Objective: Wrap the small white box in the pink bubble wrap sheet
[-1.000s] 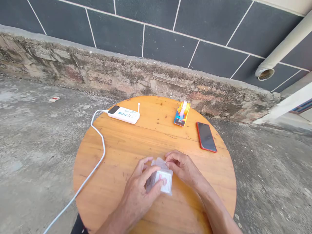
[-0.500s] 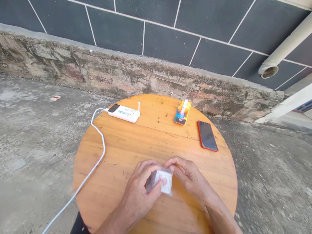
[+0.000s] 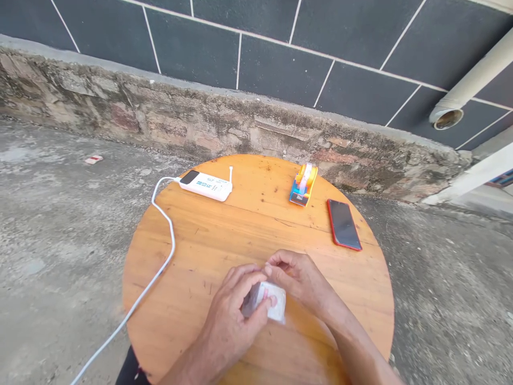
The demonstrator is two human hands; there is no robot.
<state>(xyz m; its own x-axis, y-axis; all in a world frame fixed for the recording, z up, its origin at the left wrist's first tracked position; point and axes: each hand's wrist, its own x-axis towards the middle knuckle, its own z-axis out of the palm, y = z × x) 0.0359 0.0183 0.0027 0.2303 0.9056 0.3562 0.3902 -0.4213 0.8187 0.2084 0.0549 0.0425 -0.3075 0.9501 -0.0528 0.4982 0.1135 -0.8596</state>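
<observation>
A small white box [image 3: 277, 308] in clear, shiny wrapping sits in my left hand [image 3: 236, 305], near the table's front. The thumb lies across the front face and the fingers curl over the top and far side. Pinkish marks show on that face, too blurred to read. My right hand [image 3: 298, 278] is at the box's upper edge, thumb and index finger pinched together beside my left fingertips. Whatever is in that pinch is too small to make out.
The round wooden table [image 3: 192, 235] holds a white power bank [image 3: 206, 185] with a white cable [image 3: 171, 235], a yellow-and-blue tape dispenser [image 3: 303, 185], and a red-edged phone [image 3: 344, 224]. Behind it stand a stone ledge [image 3: 180, 125] and a tiled wall [image 3: 280, 64].
My right hand's pinched fingertips have shifted left and slightly up along the box's upper edge. My left hand keeps its grip on the box. The view has shifted slightly.
</observation>
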